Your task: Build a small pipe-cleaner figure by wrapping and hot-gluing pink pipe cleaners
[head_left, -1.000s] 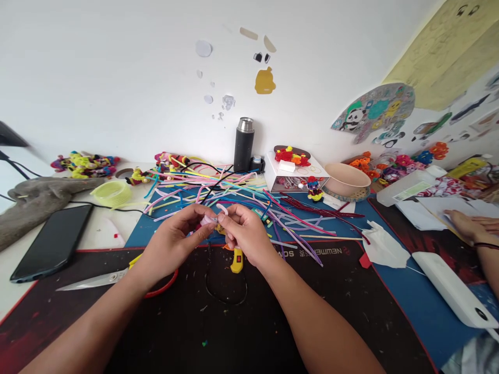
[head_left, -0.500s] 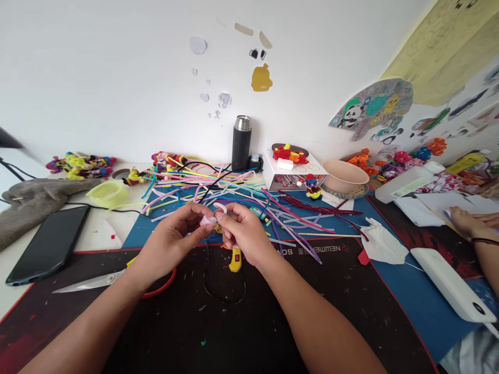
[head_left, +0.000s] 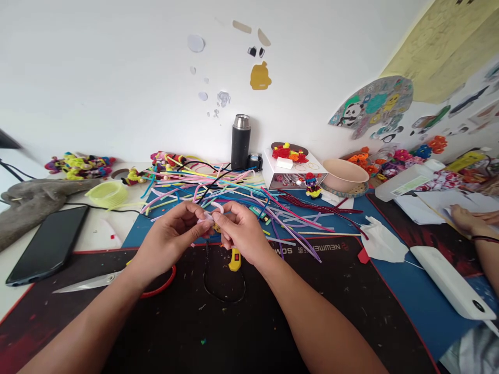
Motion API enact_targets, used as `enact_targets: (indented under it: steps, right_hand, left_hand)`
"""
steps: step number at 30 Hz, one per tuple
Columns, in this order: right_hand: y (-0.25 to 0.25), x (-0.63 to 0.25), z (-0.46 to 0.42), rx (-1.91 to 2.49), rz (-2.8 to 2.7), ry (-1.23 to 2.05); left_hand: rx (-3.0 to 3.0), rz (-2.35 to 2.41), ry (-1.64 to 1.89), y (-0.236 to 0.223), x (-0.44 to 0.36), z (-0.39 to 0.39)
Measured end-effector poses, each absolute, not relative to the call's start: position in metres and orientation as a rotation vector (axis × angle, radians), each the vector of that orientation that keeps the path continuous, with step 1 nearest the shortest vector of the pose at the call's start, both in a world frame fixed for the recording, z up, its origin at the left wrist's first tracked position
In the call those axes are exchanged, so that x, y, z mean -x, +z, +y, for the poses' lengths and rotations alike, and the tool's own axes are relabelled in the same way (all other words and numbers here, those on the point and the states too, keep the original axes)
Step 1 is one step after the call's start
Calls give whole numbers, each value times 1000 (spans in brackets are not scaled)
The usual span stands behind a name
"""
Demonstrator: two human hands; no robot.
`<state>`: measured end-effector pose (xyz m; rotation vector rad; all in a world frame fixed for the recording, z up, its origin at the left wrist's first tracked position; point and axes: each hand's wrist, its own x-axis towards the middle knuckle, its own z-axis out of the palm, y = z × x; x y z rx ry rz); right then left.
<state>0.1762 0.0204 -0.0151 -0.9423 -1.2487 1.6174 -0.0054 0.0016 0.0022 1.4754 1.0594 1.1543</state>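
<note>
Between both hands is a pale pink pipe cleaner [head_left: 217,207], bent and coiled, one curled end sticking up. My left hand [head_left: 173,236] pinches its coiled part between thumb and fingers. My right hand [head_left: 240,231] closes on the other side of it, fingertips almost touching the left ones. Much of the coil is covered by fingers. Just under my right hand lies a yellow utility knife [head_left: 235,259], partly hidden, with a black cord loop [head_left: 225,301] beside it. Scissors [head_left: 89,283] with red handles lie partly beneath my left forearm.
Many coloured pipe cleaners [head_left: 187,189] spread behind my hands. A black thermos [head_left: 240,143], a white box [head_left: 273,179] and a pink bowl [head_left: 343,175] stand at the back. A phone [head_left: 49,244] lies left. At right are a white device [head_left: 448,280] and another person's hand [head_left: 465,218].
Both hands stay in nearly the same place. My left fingers have shifted slightly over the coil, covering more of it.
</note>
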Motion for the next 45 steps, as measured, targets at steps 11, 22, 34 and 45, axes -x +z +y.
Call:
enact_targets:
  steps: [11, 22, 34, 45]
  right_hand:
    - [-17, -177, 21, 936, -1348, 1551]
    - [-18, -178, 19, 962, -1487, 1383]
    - [-19, -175, 15, 973, -1513, 1249]
    - [-15, -174, 13, 1014, -1477, 1239]
  left_hand:
    - [-1486, 1046, 1076, 3, 8, 3]
    - [-1418, 1035, 1130, 6, 9, 6]
    - [-1097, 880, 1081, 4, 12, 7]
    - [-1119, 871, 1091, 2, 14, 7]
